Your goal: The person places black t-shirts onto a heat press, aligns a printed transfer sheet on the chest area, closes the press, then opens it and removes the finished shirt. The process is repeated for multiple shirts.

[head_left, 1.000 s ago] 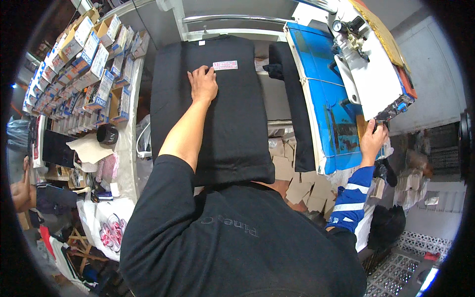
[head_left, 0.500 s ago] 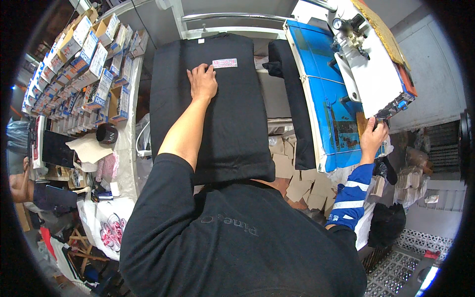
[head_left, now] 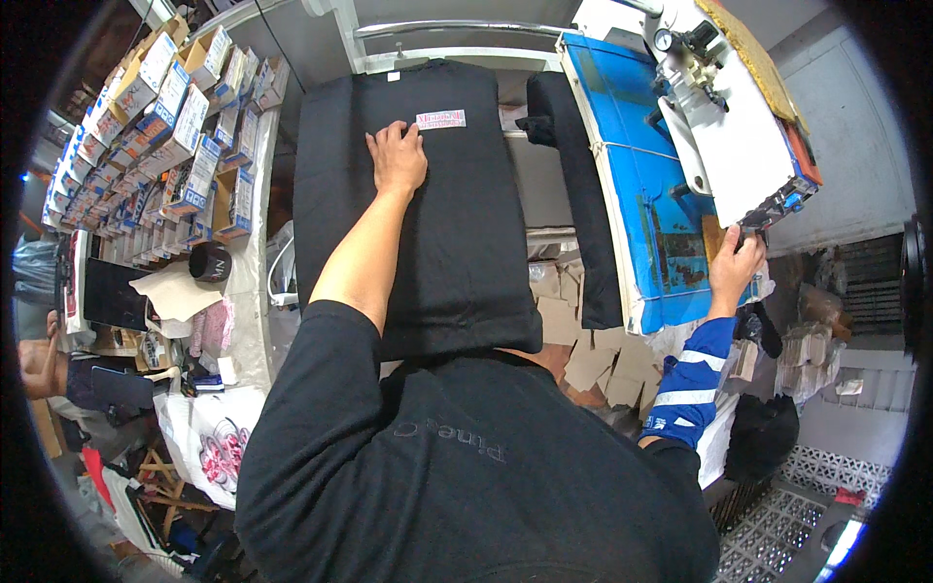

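A black garment [head_left: 452, 223], which looks like a T-shirt, lies flat in front of me with a small white tag at its far edge. My left hand [head_left: 397, 160] rests on it, fingers spread and palm down. Its fingertips touch the left end of a small white label with pink print [head_left: 441, 119]. Over on the right, my right hand [head_left: 736, 267] has its fingers curled at the black control part [head_left: 777, 209] on the near corner of a white machine [head_left: 748, 117]. What those fingers grip is partly hidden.
A blue-covered board [head_left: 632, 185] tied with cord stands under the machine, beside a long black padded piece [head_left: 578, 204]. Small cardboard boxes [head_left: 180, 136] crowd the left table, near a dark cup [head_left: 209, 262]. Flattened cardboard [head_left: 593, 364] lies below on the right.
Both hands stay in the same places on the garment and the machine. Only the view has shifted slightly.
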Demonstrator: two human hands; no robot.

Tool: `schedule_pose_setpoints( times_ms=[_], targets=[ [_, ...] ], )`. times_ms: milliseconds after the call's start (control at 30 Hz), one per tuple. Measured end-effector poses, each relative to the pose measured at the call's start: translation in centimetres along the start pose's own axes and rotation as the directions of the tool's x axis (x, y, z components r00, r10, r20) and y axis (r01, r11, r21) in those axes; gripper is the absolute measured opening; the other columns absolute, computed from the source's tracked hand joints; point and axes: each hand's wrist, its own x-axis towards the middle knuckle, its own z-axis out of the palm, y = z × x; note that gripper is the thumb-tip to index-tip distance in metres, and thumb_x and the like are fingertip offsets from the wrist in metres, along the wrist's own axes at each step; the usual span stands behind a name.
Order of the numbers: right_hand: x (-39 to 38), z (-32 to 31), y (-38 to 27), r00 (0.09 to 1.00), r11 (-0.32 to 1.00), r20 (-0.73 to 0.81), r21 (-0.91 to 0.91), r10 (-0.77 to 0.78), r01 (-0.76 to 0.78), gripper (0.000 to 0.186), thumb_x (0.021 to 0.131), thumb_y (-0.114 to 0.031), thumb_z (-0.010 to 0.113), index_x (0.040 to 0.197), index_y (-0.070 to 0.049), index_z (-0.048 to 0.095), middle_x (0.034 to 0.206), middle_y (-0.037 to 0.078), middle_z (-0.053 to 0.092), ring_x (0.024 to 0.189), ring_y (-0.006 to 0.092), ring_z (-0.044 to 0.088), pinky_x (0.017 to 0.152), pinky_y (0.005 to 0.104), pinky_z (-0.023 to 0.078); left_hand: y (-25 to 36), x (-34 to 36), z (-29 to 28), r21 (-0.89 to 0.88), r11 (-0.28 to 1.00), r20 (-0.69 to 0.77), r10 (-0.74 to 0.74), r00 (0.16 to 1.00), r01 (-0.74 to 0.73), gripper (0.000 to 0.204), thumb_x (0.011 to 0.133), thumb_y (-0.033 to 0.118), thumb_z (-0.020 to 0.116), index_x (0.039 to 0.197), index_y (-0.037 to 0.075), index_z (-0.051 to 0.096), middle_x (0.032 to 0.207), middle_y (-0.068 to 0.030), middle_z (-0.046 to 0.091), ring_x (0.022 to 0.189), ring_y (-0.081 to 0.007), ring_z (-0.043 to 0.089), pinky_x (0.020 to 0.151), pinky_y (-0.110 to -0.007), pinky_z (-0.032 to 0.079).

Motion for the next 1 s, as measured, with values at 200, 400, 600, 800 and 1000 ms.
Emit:
schedule_pose_setpoints(
  times_ms=[200, 400, 600, 800, 1000],
  targets=[
    [0.0, -0.1, -0.3, 1.000, 1.000, 0.003, 0.019, -0.001, 0.001, 0.046, 0.105, -0.043, 0.054, 0.117, 0.001, 0.061, 0.134, 0.031, 0.052, 0.132, 0.0482, 0.042, 0.111, 0.0595, 0.033, -0.1, -0.1, 0.1, -0.017, 1.000, -0.026, 0.003, 1.000, -0.003, 0.034, 0.100, 0.026, 0.058, 0.129, 0.012, 0.068, 0.132, -0.0090, 0.058, 0.132, -0.0308, 0.048, 0.121, -0.062, 0.023],
    [0.1, -0.2, 0.3, 0.999, 0.999, 0.000, -0.005, 0.038, -0.038, 0.047, 0.105, -0.043, 0.055, 0.116, 0.002, 0.061, 0.132, 0.030, 0.054, 0.131, 0.0481, 0.043, 0.111, 0.0593, 0.033, 0.6, -0.1, -0.3, -0.018, 1.000, -0.019, 0.020, 1.000, -0.020, 0.033, 0.101, 0.026, 0.057, 0.129, 0.012, 0.068, 0.133, -0.0093, 0.058, 0.132, -0.0310, 0.048, 0.121, -0.062, 0.024],
    [0.1, 0.0, -0.1, 1.000, 0.999, 0.002, 0.018, 0.026, -0.026, 0.048, 0.104, -0.044, 0.056, 0.115, 0.003, 0.062, 0.131, 0.030, 0.054, 0.131, 0.0479, 0.043, 0.112, 0.0597, 0.032, 0.5, 0.0, -0.6, -0.007, 1.000, 0.027, -0.008, 1.000, 0.008, 0.034, 0.101, 0.026, 0.057, 0.130, 0.012, 0.068, 0.134, -0.0087, 0.057, 0.133, -0.0303, 0.047, 0.122, -0.061, 0.024],
    [0.0, 0.0, -0.7, 0.999, 0.999, 0.018, 0.033, 0.030, -0.031, 0.049, 0.104, -0.045, 0.055, 0.115, 0.003, 0.061, 0.133, 0.030, 0.053, 0.132, 0.0478, 0.042, 0.112, 0.0600, 0.032, -0.4, 0.1, 0.0, -0.014, 1.000, 0.012, -0.007, 1.000, 0.007, 0.035, 0.101, 0.027, 0.057, 0.131, 0.012, 0.068, 0.135, -0.0090, 0.056, 0.134, -0.0304, 0.046, 0.122, -0.061, 0.023],
    [-0.2, 0.3, -0.4, 1.000, 1.000, -0.024, 0.008, 0.004, -0.004, 0.050, 0.105, -0.045, 0.054, 0.114, 0.003, 0.061, 0.131, 0.029, 0.054, 0.131, 0.0477, 0.043, 0.111, 0.0597, 0.033, -0.2, 0.1, 0.0, -0.011, 1.000, 0.021, -0.002, 1.000, 0.002, 0.035, 0.101, 0.027, 0.057, 0.131, 0.012, 0.067, 0.135, -0.0094, 0.056, 0.133, -0.0304, 0.047, 0.122, -0.061, 0.023]
  ],
)
